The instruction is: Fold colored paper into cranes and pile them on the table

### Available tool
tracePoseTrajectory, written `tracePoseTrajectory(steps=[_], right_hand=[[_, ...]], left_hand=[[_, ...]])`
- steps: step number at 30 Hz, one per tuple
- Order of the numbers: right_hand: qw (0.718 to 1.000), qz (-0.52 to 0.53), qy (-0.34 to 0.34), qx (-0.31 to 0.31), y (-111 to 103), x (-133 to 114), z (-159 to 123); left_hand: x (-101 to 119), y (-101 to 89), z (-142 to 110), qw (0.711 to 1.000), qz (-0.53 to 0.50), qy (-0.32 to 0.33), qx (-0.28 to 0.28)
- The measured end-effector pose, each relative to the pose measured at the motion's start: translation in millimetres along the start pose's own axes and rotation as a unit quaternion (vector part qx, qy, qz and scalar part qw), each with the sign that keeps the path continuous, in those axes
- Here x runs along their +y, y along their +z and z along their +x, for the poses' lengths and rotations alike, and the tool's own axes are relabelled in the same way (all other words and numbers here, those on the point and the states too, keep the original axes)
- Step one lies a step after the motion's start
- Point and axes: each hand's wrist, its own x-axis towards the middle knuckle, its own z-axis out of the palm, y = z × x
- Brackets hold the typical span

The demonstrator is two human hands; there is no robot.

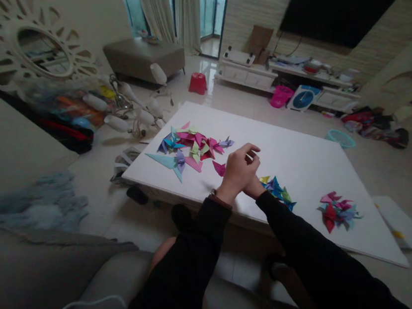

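Observation:
My left hand [238, 169], with a watch or band at its wrist, is above the near middle of the white table [288, 149], its fingers curled. Whatever it may hold is hidden. Tucked behind and below it, my right hand [254, 187] touches or overlaps it, and its fingers are out of sight. Left of my hands lies a pile of folded paper cranes [197, 145] in pink, green, blue and purple. A single magenta paper piece [219, 168] is right beside my left hand. Blue, green and yellow cranes [277, 190] lie by my right wrist.
A third group of pink, red and pale blue cranes [338, 211] lies at the table's right end. Beyond the table stand a lamp fixture [137, 115], a red stool [197, 83], a pink basket [281, 96] and a turquoise basket [340, 138]. A grey sofa [105, 282] is below me.

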Motion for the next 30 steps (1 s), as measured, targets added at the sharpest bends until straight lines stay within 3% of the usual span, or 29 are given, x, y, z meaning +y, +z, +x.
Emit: tracePoseTrajectory(steps=[3, 5, 9, 15, 20, 23, 30], right_hand=[[0.995, 0.010, 0.070, 0.066, -63.0, -12.2, -48.2], [0.984, 0.049, 0.109, 0.132, -93.5, -17.0, -76.8], [0.954, 0.123, 0.120, 0.245, -123.5, -10.9, -108.0], [0.910, 0.242, 0.121, 0.315, -138.2, 6.5, -110.6], [0.904, 0.257, 0.126, 0.317, -140.2, 4.2, -109.8], [0.911, 0.257, 0.125, 0.297, -136.2, -0.4, -110.7], [0.924, 0.273, 0.127, 0.237, -130.0, -7.1, -112.0]], left_hand=[[-3.6, -0.8, 5.7, 0.994, -0.085, -0.041, 0.062], [-9.0, 4.3, 7.9, 0.986, -0.119, -0.081, 0.083], [-18.6, 25.9, 4.4, 0.970, -0.150, -0.188, 0.042], [-24.5, 63.7, -10.3, 0.929, -0.233, -0.276, -0.078], [-28.5, 82.9, -21.2, 0.895, -0.273, -0.301, -0.185], [-31.5, 88.1, -27.9, 0.892, -0.289, -0.288, -0.197], [-34.9, 92.6, -37.7, 0.876, -0.334, -0.306, -0.168]])
